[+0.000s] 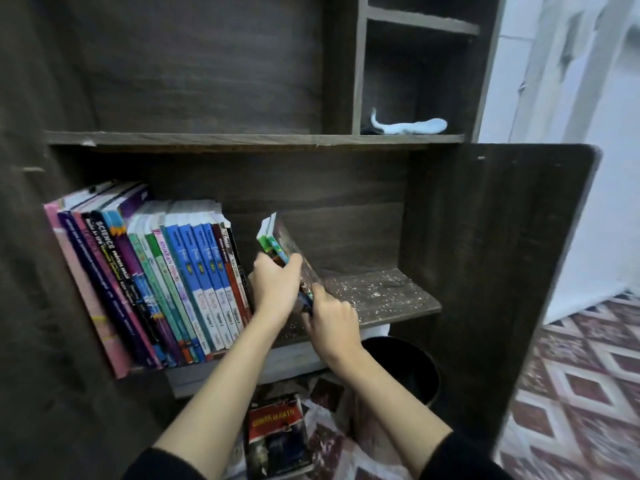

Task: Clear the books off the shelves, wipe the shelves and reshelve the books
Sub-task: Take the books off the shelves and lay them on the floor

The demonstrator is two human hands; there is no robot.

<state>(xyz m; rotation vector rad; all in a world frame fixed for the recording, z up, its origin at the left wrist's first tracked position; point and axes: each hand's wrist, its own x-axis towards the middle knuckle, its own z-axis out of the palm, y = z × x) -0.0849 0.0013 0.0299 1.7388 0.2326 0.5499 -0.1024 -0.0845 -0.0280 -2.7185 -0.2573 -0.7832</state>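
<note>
The dark wooden bookcase (502,237) fills the view. Its lower shelf (388,296) is bare on the right and flecked with pale specks, so it probably has not been wiped yet. A row of schoolbooks (166,278) takes up the left half of that shelf. They lean to the left, spines outward, because nothing props up the open end. A black bin (405,368) stands under the shelf, and a red-titled book (277,434) lies on the floor in front, perhaps already cleared off.

Just right of the row, a small bundle of thin books (273,240) is tilted above the shelf and held apart from the rest. The left hand (273,285) curls around its upper spines and the right hand (332,320) clamps its lower end, which keeps the loose volumes from fanning out. Whether the bundle is coming out or going in cannot be told, though the speckled board suggests it is coming out.

A white cloth (408,126) lies in the upper right cubby, within reach for the wiping.
</note>
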